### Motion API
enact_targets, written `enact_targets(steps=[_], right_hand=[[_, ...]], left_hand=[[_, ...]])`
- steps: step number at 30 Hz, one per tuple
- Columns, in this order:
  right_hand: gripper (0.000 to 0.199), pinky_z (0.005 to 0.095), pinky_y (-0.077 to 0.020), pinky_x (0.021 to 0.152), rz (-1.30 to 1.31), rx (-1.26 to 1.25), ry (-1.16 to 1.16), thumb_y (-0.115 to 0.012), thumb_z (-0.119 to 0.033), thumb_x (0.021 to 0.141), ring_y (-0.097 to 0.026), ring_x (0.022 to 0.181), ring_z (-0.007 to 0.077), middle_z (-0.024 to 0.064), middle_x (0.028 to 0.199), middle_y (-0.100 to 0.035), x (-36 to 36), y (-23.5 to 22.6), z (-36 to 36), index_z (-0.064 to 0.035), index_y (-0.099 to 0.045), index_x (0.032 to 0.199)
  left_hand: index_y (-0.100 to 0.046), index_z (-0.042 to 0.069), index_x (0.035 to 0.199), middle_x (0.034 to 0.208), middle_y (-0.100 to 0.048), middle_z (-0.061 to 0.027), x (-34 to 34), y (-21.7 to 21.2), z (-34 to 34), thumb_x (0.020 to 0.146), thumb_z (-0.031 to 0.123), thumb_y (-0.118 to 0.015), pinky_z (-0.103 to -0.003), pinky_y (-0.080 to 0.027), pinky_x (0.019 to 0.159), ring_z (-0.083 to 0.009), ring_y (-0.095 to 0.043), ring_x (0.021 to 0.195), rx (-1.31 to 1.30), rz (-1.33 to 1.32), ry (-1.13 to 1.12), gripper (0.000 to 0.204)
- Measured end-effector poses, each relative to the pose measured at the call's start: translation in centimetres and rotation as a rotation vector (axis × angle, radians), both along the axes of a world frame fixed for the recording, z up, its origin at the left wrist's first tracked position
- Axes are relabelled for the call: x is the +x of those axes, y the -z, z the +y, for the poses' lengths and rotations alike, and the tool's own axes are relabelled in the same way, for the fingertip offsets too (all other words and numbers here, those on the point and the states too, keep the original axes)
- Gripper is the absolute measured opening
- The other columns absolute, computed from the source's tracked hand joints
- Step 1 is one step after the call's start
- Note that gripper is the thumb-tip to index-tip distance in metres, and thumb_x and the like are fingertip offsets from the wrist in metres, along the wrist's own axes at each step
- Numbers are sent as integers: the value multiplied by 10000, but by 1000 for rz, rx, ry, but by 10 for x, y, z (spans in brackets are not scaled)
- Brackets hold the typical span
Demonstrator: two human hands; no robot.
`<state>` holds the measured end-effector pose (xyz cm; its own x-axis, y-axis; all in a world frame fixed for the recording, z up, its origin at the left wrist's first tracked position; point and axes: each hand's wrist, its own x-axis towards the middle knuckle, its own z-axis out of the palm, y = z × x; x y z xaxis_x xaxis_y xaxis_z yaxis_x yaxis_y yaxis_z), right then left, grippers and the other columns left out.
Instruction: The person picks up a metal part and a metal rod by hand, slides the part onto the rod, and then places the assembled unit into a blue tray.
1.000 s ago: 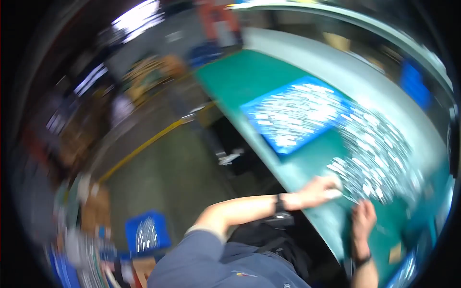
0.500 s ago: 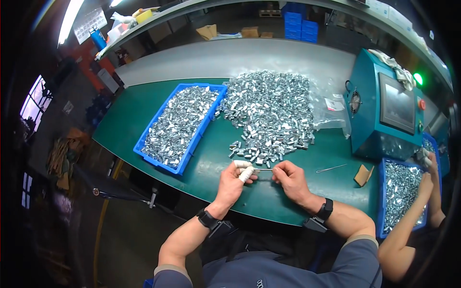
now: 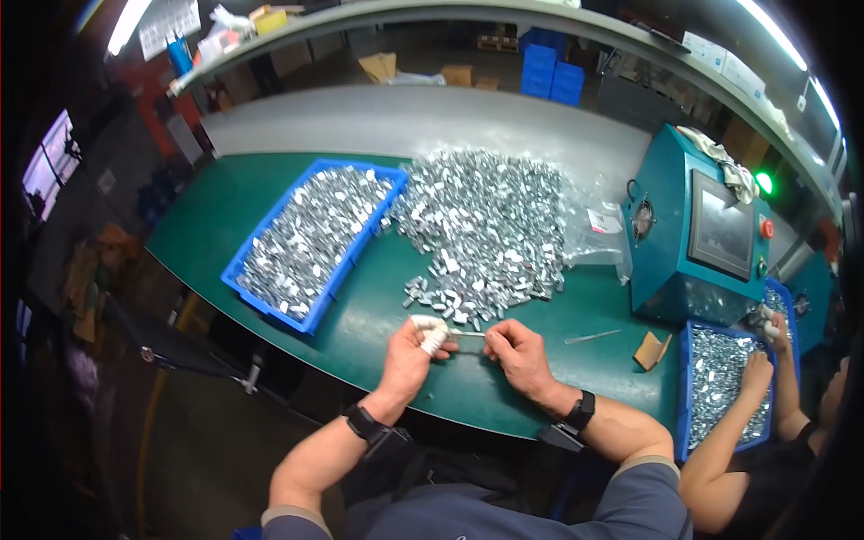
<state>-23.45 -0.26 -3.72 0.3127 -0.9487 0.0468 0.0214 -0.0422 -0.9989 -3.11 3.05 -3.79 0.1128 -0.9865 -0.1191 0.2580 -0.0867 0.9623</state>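
Over the near edge of the bench, my left hand (image 3: 409, 354) is closed, with white wrapping on its thumb and forefinger. A thin metal rod (image 3: 467, 334) runs from its pinched fingertips across to my right hand (image 3: 520, 355), whose thumb and forefinger pinch the other end. Whether a small part also sits inside the left fingers is hidden. Just beyond both hands spreads a large heap of small shiny metal pieces (image 3: 486, 225). A blue tray (image 3: 321, 315) full of the same pieces stands to the left of the heap.
A thin wire tool (image 3: 594, 337) and a folded brown cardboard piece (image 3: 652, 351) lie right of my hands on the green bench (image 3: 207, 193). A teal machine with a screen (image 3: 723, 225) stands farther right. Beside it, a co-worker's arms (image 3: 733, 441) reach over another blue tray (image 3: 687, 396).
The whole view has shifted, so the bench and its contents appear farther left and slightly lower. My hands keep nearly the same pose around the rod.
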Motion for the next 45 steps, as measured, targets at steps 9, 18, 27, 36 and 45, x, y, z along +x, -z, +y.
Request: enact_targets(steps=[9, 18, 27, 36, 45], right_hand=[[168, 222, -460, 640, 63, -1, -71, -604, -158, 1009, -565, 706, 69, 26, 806, -662, 2, -8, -6, 6, -631, 985], [155, 243, -499, 646, 95, 3, -15, -591, -123, 1005, -603, 714, 87, 41, 794, -670, -1, -12, 2, 15, -641, 953], [178, 325, -496, 554, 344, -306, -319, -601, -39, 925, -620, 589, 219, 103, 685, -641, -8, -25, -12, 10, -663, 766], [149, 381, -467, 540, 288, -238, -390, -732, -145, 877, -603, 620, 288, 93, 709, -619, -2, -27, -16, -29, -666, 810], [118, 318, -488, 563, 314, -90, -305, -740, -98, 857, -630, 636, 224, 90, 817, -675, 0, -36, -10, -4, -687, 904]], left_hand=[[-583, 5, 1078, 963, -730, -105, -1, -15, 1, 982, 99, -632, -240, -536, 695, -159, -715, 845, -32, -111, 5, 144], [-637, -14, 994, 921, -731, -85, -3, -9, 15, 899, 54, -728, -279, -565, 748, -146, -715, 856, -41, -195, 78, 148], [-628, -28, 913, 881, -745, -135, 9, -23, 15, 865, 9, -752, -298, -593, 755, -192, -740, 841, -101, -340, 201, 139], [-675, -5, 903, 855, -746, -140, 10, -20, 10, 835, 88, -795, -303, -586, 664, -227, -742, 750, -199, -337, 239, 166], [-690, 8, 921, 870, -747, -124, 14, -20, 9, 845, 121, -796, -307, -579, 679, -218, -735, 751, -173, -290, 190, 172]])
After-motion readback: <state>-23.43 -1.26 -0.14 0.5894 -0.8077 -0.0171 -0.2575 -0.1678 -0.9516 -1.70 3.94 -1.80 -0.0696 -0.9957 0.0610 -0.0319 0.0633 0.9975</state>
